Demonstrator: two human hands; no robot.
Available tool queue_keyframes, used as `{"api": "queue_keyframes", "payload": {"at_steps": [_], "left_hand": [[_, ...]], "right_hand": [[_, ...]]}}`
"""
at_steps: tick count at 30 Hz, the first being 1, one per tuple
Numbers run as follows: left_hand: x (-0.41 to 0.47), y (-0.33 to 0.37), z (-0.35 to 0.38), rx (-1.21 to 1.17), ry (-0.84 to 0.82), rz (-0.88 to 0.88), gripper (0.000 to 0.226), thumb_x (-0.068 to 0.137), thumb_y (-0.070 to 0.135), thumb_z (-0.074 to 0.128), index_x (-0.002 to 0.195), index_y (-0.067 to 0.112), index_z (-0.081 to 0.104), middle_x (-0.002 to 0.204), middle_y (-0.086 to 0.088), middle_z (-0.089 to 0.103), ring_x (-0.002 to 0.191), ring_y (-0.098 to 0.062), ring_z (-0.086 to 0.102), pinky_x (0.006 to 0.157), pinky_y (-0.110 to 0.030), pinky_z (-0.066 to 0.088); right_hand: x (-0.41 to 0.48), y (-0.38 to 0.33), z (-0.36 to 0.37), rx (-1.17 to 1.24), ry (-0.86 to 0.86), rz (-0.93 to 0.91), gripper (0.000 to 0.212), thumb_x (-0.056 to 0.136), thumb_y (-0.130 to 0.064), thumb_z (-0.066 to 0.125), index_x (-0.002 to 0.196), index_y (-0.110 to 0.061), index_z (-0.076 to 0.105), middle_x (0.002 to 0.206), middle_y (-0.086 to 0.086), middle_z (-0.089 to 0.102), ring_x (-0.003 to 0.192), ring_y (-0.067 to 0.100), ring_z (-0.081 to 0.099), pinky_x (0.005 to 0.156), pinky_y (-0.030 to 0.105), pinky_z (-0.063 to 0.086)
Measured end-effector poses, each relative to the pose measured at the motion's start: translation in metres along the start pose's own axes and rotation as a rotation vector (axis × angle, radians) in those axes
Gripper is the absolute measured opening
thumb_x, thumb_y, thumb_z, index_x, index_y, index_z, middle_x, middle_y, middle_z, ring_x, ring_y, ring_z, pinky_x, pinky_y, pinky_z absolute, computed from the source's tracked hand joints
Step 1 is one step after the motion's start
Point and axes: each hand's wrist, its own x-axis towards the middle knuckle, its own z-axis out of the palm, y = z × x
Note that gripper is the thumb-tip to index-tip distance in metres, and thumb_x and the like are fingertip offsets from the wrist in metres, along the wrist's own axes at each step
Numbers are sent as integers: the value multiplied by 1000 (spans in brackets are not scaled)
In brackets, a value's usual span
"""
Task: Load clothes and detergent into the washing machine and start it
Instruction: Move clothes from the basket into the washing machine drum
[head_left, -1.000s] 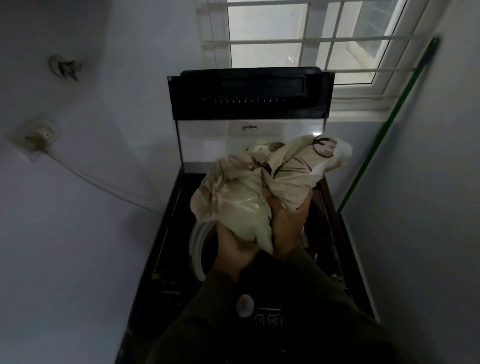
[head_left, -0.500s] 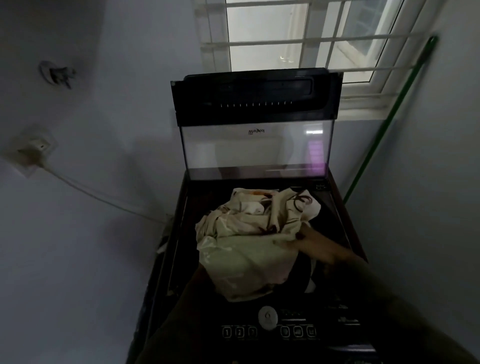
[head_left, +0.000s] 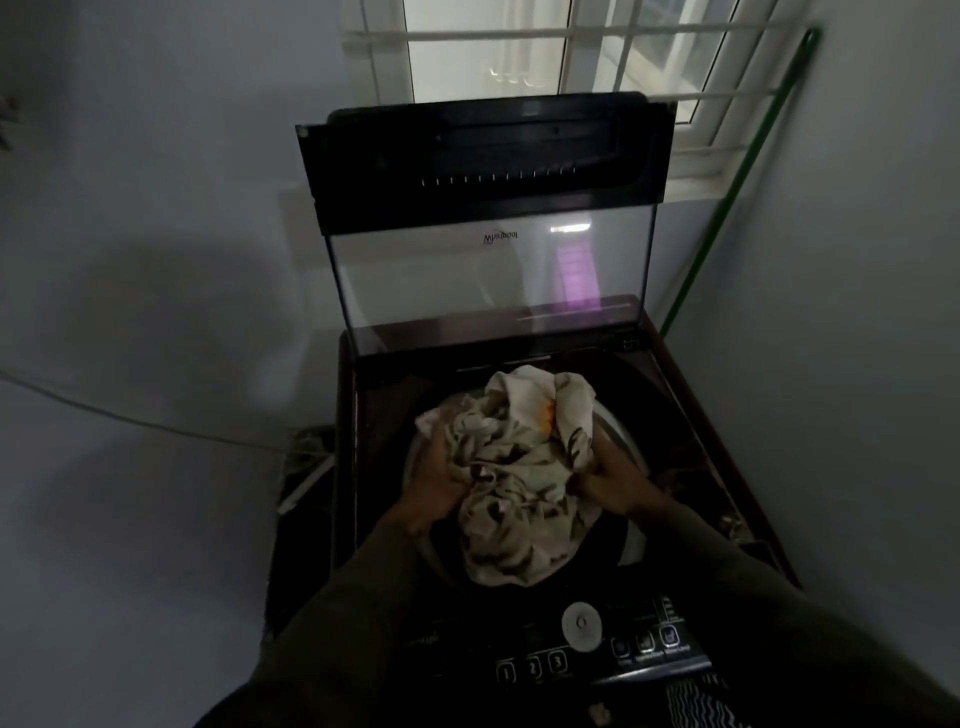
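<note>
A dark top-loading washing machine (head_left: 691, 467) stands in front of me with its glass lid (head_left: 488, 275) raised upright. A crumpled cream cloth with dark patterns (head_left: 519, 478) fills the round drum opening. My left hand (head_left: 436, 483) grips the cloth's left side and my right hand (head_left: 608, 478) grips its right side, both pressing down on it at the drum mouth. The control panel (head_left: 587, 649) with a round white knob and numbered buttons lies at the near edge. No detergent is in view.
A white wall (head_left: 130, 312) closes in on the left with a cable running along it. A green pole (head_left: 727, 197) leans in the right corner by the barred window (head_left: 545, 47). The right wall stands close to the machine.
The cloth bundle has gone from raised above the machine down into the drum opening. Both hands now hold it from either side, and my view has moved closer.
</note>
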Motion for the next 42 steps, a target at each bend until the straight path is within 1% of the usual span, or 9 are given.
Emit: {"api": "queue_keyframes", "payload": {"at_steps": [4,11,13,16,19,22,27,35,42], "left_hand": [[2,3,23,185,-54,30,58,85,18,76,134,25,45,114,20,60,107,1,60,87,-1,39],[12,-36,54,297,-119,-21,65,91,13,65,148,33,41,139,-6,57,125,-22,57,104,-44,50],[8,-22,61,185,-38,-78,20,96,36,62,113,36,73,118,-7,72,111,-26,67,97,-48,54],[14,-29,67,2,-53,-202,35,95,54,56,78,35,80,97,-2,77,96,-26,72,90,-44,56],[13,-45,75,77,-80,-221,60,78,79,58,126,42,63,125,3,69,112,-20,66,102,-46,51],[17,-54,73,341,-134,-158,68,76,87,48,134,52,47,145,7,52,127,-14,52,112,-41,38],[28,-66,72,1118,-410,-32,87,98,48,49,157,26,-11,165,-18,-3,152,-35,2,121,-53,13],[39,-105,67,1167,-392,-368,78,99,60,37,157,31,-7,166,-5,-9,153,-27,-8,119,-62,3],[14,-118,64,1029,-359,-470,82,96,69,35,157,34,-8,166,-3,-8,153,-27,-1,122,-46,4]], "right_hand": [[8,13,10,-106,6,28,110,67,-78,48,156,-21,16,156,7,36,143,28,34,113,35,30],[39,35,20,-177,-85,187,87,91,-17,64,156,-20,6,145,18,47,130,39,47,90,30,38],[50,41,24,-210,-132,237,91,90,-18,66,155,-17,3,145,20,45,129,38,48,90,32,40],[60,44,30,-198,-188,283,107,80,-24,75,155,-13,0,150,16,39,134,36,43,101,36,43],[68,57,39,-195,-235,297,102,77,-28,78,153,-10,12,150,13,37,137,34,40,106,38,42],[81,81,56,-216,-222,348,104,74,-51,73,152,-12,18,155,14,30,137,34,40,107,42,42],[76,64,73,-434,-26,416,114,84,-55,66,153,-1,-7,161,23,-8,143,46,20,104,53,40],[91,85,80,-544,-146,438,76,91,-51,51,153,-22,18,158,14,21,142,36,29,109,48,34],[100,129,74,-385,-283,501,136,47,-100,38,157,-27,4,163,7,16,145,28,29,116,42,31]]}}
